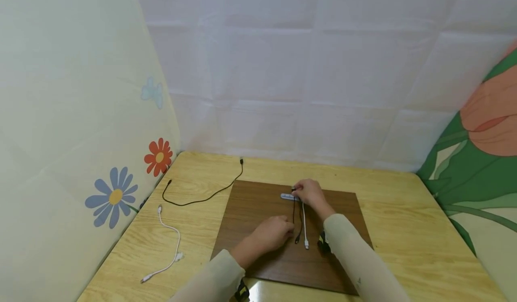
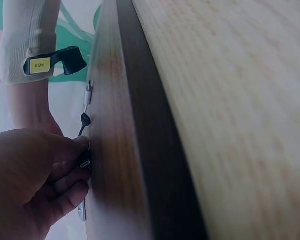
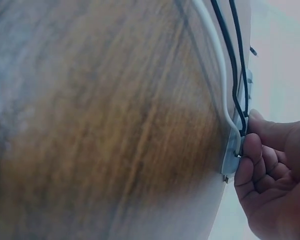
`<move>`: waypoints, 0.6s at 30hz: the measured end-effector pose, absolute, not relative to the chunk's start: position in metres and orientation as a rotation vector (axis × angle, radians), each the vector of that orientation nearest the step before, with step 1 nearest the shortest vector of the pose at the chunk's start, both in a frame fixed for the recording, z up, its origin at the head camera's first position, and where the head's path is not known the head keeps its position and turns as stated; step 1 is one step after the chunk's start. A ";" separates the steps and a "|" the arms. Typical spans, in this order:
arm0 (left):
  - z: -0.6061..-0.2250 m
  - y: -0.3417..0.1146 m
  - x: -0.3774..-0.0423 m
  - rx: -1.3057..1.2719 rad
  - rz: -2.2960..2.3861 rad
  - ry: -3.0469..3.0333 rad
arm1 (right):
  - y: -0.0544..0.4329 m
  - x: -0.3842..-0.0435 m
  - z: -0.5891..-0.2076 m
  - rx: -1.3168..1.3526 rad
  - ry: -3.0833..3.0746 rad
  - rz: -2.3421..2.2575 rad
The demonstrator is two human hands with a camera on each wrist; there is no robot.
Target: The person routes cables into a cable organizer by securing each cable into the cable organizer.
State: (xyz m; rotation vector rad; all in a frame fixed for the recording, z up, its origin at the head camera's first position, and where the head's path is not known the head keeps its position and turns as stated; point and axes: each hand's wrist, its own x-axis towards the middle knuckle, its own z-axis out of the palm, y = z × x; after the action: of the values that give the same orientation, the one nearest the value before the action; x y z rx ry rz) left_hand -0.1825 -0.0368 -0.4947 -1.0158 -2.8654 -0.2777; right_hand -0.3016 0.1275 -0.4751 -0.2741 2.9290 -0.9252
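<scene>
On the brown board [image 1: 250, 203] lies a pale cable organizer [image 1: 286, 197] with slots. My right hand [image 1: 310, 192] is at its right part, pinching a black cable [image 3: 243, 90] there; fingers partly hide the slots. Lower down, my left hand [image 1: 272, 232] pinches the connector end [image 2: 85, 163] of the same black cable between thumb and fingers. Beside it, a second black cable [image 1: 301, 219] and a white cable [image 1: 304, 223] run down from the organizer, their plugs resting on the board. In the right wrist view the white cable passes into the organizer [image 3: 230, 165].
Left of the board, another black cable [image 1: 202, 200] curves across the wooden table [image 1: 404, 221], its end reaching the board's far left corner. A loose white cable [image 1: 177, 239] lies nearer the left edge. Fabric walls stand behind and at both sides.
</scene>
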 end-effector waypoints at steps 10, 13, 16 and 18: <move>-0.496 -0.038 -0.180 -1.003 -0.262 -2.851 | 0.126 -0.301 -0.476 -0.270 2.944 -0.938; -0.500 -0.038 -0.180 -0.974 -0.269 -2.860 | 0.127 -0.301 -0.477 -0.267 2.944 -0.940; -0.501 -0.038 -0.180 -0.941 -0.274 -2.868 | 0.127 -0.300 -0.477 -0.263 2.951 -0.947; -0.500 -0.038 -0.180 -0.933 -0.271 -2.870 | 0.127 -0.300 -0.477 -0.257 2.956 -0.949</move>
State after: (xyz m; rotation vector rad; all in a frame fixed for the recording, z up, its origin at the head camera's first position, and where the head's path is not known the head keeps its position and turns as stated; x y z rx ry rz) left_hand -0.1800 -0.0383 -0.5004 -0.9332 -2.8701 -0.2706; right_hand -0.2995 0.1271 -0.4767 -0.2567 2.9563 -0.9491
